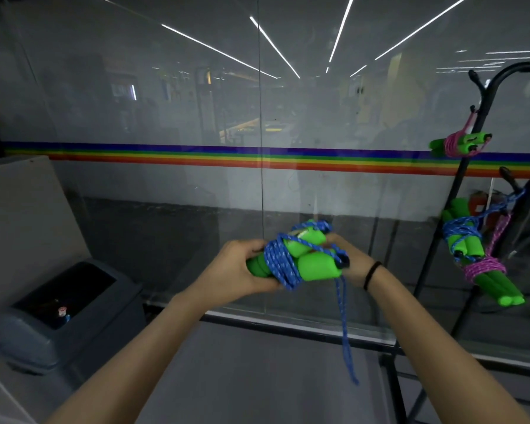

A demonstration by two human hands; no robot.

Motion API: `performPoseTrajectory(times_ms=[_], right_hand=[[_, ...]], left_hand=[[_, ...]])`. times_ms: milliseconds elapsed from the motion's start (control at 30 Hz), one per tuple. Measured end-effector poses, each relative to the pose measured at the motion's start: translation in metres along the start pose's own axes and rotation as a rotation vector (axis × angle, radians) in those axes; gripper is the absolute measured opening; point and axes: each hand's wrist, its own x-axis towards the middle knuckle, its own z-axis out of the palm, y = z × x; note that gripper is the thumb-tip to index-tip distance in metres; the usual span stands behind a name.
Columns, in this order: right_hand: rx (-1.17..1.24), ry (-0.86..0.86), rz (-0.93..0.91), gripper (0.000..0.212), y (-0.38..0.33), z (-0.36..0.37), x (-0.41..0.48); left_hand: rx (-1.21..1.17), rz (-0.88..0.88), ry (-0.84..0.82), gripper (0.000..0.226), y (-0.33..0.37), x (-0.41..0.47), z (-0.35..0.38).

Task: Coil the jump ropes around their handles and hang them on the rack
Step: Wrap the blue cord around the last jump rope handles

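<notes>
Rainbow-striped glass wall [166, 185] faces left hand [239, 267] and right hand [351, 261] gripping rope [280, 267].

Both bare forearms reach forward from the lower edge of the view and meet at chest height. The left hand [242, 267] is seen from its back, its fingers curled round the left end of a jump rope [283, 264]. The right hand [348, 258] grips the other end, its fingers mostly hidden behind the bundle. A black band [371, 275] circles the right wrist.
</notes>
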Motion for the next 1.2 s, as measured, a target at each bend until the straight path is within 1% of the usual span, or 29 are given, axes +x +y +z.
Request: performPoseTrajectory(times_ms=[33,100,133,200,300,367,467,533,600,700,800,833,900,967,1067,1200], right_hand=[[-0.011,0.021,0.038,0.011,0.004,0.003,-0.001],[-0.016,0.040,0.128,0.035,0.005,0.010,-0.004],[-0.034,0.029,0.147,0.041,0.004,0.012,-0.006],[-0.136,-0.005,0.134,0.044,-0.003,0.017,-0.009],[-0.379,-0.026,0.078,0.042,-0.018,0.026,-0.012],[-0.536,-0.053,0.032,0.038,-0.030,0.030,-0.014],[-0.728,-0.099,-0.004,0.033,-0.043,0.031,-0.016],[-0.817,-0.110,-0.030,0.031,-0.049,0.029,-0.018],[-0.837,-0.117,-0.067,0.030,-0.056,0.028,-0.018],[-0.825,-0.126,-0.092,0.025,-0.063,0.024,-0.013],[-0.746,-0.139,-0.121,0.022,-0.061,0.020,-0.005],[-0.693,-0.145,-0.132,0.020,-0.059,0.019,-0.003],[-0.548,-0.153,-0.149,0.017,-0.055,0.015,0.000],[-0.381,-0.135,-0.148,0.012,-0.048,0.011,0.001],[-0.155,-0.106,-0.130,0.009,-0.035,0.008,0.003],[0.015,-0.117,-0.051,0.010,-0.021,0.007,0.005]], left_hand=[[-0.047,-0.025,0.044,0.043,0.000,0.002,-0.001],[-0.120,-0.102,0.151,0.045,-0.003,0.007,-0.006],[-0.125,-0.144,0.202,0.042,-0.004,0.010,-0.008],[-0.051,-0.213,0.295,0.034,-0.006,0.015,-0.012],[0.133,-0.290,0.371,0.032,-0.005,0.017,-0.012],[0.249,-0.292,0.351,0.033,-0.005,0.018,-0.008],[0.368,-0.246,0.281,0.043,-0.012,0.016,-0.003],[0.450,-0.245,0.189,0.042,-0.015,0.015,-0.001],[0.563,-0.237,0.064,0.042,-0.016,0.011,0.002],[0.662,-0.152,-0.134,0.042,-0.011,0.003,0.006],[0.642,-0.032,-0.260,0.023,0.000,-0.003,0.008],[0.624,0.000,-0.285,0.020,0.002,-0.004,0.007],[0.516,0.041,-0.294,0.018,0.001,-0.005,0.004],[0.383,0.065,-0.256,0.021,-0.005,-0.004,-0.001],[0.287,0.087,-0.226,0.023,-0.008,-0.002,-0.008],[0.167,0.078,-0.221,0.022,-0.007,0.001,-0.009]])
